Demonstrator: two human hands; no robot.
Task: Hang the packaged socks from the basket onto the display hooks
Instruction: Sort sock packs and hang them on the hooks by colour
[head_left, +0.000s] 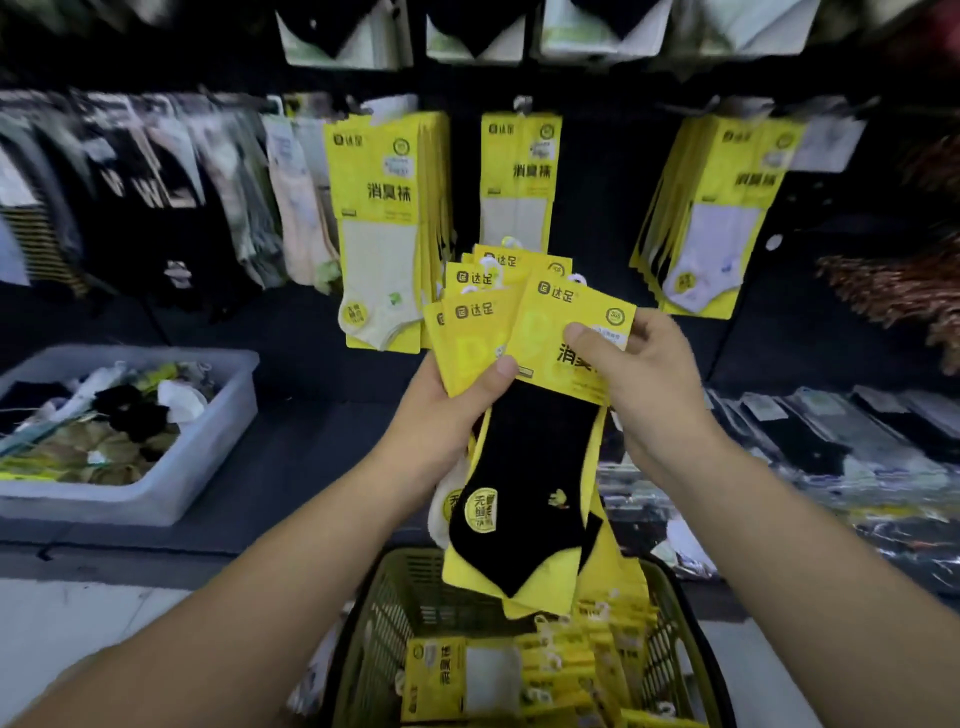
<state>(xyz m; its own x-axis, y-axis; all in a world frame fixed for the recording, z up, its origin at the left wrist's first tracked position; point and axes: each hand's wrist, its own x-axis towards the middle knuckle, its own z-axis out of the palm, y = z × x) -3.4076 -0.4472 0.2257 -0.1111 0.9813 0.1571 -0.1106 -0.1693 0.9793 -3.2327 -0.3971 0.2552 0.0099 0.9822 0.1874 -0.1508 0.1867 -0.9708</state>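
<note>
Head view: left hand (447, 410) is wrapped around a fanned stack of yellow sock packs (475, 312), thumb curled across the front. Right hand (649, 384) pinches the header card of the front pack (535, 467), the one with a black sock, thumb on its face. The stack is held above the green basket (395, 597), with more packs (467, 670) lying inside. Behind, matching hanging packs (384, 208) in three bunches on the dark display wall (597, 182). Grey tub (208, 441) of loose socks sits at left.

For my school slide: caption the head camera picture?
Left hand and right hand hold yellow sock packs above a green basket.
</note>
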